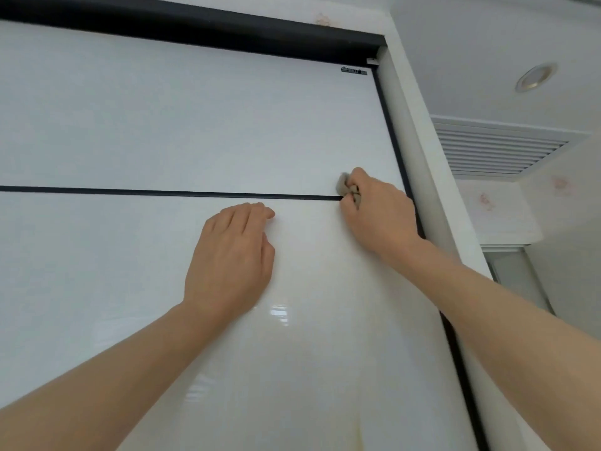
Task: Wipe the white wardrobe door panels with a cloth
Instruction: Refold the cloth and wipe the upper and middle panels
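My right hand [374,213] bunches the soft, light cloth [345,187] against the glossy door panel [162,125]; my left hand [231,255] rests loosely curled, empty, steadying the slippery door.

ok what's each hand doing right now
left hand: holds nothing, fingers bent, resting on the door panel
right hand: grips the cloth

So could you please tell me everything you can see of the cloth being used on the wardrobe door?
The cloth is small, greyish-beige and soft-looking, bunched into a wad. The right hand grips it, fingers curled round it, so only bits show above and between the fingers. It is pressed against the white door panel at the right end of the thin black dividing strip, near the door's dark right edge.
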Demonstrator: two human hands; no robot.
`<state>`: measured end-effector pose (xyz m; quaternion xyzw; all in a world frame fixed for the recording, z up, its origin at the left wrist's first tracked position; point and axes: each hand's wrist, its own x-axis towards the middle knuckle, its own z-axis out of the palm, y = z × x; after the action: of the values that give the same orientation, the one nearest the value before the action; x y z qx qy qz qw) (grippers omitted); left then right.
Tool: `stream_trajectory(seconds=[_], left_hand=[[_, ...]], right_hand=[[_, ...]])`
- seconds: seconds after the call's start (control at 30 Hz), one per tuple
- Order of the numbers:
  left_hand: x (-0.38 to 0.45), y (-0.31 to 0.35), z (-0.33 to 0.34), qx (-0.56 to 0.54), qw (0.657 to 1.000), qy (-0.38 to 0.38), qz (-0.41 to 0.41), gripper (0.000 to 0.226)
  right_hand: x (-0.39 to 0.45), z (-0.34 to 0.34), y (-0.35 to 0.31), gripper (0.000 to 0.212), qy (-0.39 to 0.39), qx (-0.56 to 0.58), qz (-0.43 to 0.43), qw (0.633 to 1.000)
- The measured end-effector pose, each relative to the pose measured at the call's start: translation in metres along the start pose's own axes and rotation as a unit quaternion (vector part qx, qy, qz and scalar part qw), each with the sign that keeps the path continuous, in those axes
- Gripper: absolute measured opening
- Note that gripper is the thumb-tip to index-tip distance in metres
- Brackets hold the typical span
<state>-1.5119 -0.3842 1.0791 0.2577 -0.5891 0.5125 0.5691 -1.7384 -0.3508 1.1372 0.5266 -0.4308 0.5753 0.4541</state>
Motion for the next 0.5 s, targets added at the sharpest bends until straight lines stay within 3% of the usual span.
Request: stream_trajectory(seconds=[0.1, 0.17, 0.3, 0.37, 0.43, 0.5], left_hand=[[0.0, -0.001, -0.001, 0.009, 1.0, -0.007, 0.012, 0.041], [0.001, -0.002, -0.001, 0.03, 0.997, -0.026, 0.062, 0.046], [0.009, -0.001, 0.003, 0.075, 0.978, -0.07, 0.181, 0.054], [0.012, 0.006, 0.003, 0.097, 0.978, -0.08, 0.168, 0.05], [0.016, 0.023, 0.003, 0.081, 0.987, -0.072, 0.12, 0.037], [0.02, 0.038, 0.005, 0.046, 0.995, -0.054, 0.071, 0.022]], right_hand=[[-0.029, 0.01, -0.015, 0.021, -0.026, -0.014, -0.094, 0.995], [-0.068, 0.008, -0.015, 0.025, -0.04, 0.001, -0.187, 0.982], [-0.154, -0.017, 0.006, 0.028, -0.162, 0.025, -0.298, 0.94], [-0.141, -0.022, 0.023, 0.028, -0.135, -0.044, -0.248, 0.958], [-0.09, -0.021, 0.037, 0.025, -0.077, -0.121, -0.1, 0.985], [-0.042, -0.024, 0.044, 0.024, -0.107, -0.093, 0.023, 0.99]])
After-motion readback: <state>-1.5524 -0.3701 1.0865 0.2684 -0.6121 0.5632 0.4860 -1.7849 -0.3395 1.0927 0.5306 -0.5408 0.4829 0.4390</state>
